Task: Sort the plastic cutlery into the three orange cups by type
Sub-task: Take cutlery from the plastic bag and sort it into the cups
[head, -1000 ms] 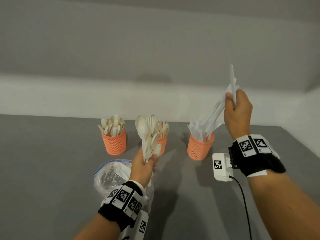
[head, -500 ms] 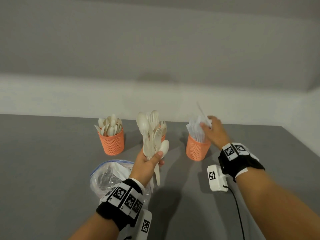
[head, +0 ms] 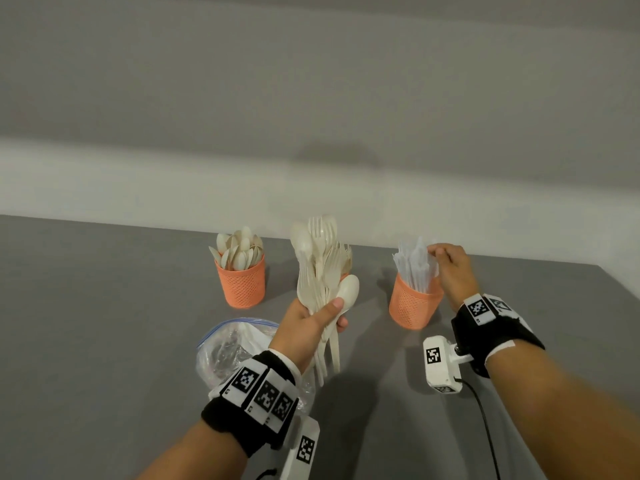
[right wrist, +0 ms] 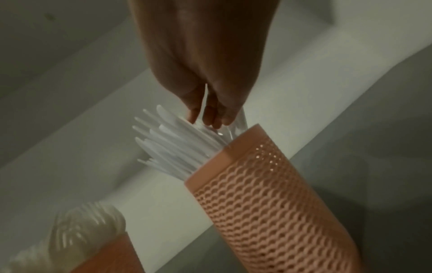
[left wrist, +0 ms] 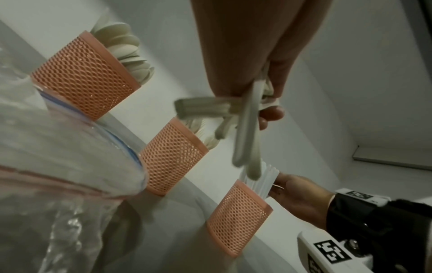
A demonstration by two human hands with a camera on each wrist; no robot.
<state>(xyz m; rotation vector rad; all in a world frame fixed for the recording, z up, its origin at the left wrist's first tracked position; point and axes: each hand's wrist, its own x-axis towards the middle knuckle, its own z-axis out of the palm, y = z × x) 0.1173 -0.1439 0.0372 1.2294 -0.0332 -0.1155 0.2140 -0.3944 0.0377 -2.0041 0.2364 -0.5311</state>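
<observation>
Lowered since a second ago, my right hand (head: 450, 271) pinches knives (head: 415, 265) in the right cup (head: 412, 306); left hand (head: 308, 327) grips mixed forks and spoons (head: 322, 268).

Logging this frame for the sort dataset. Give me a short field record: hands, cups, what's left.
left hand: grips mixed bundle of spoons and forks, held above table
right hand: fingertips on knives in right cup
left cup: spoons
middle cup: forks, mostly hidden behind bundle in head view
plastic bag: on table, contents unclear
</observation>
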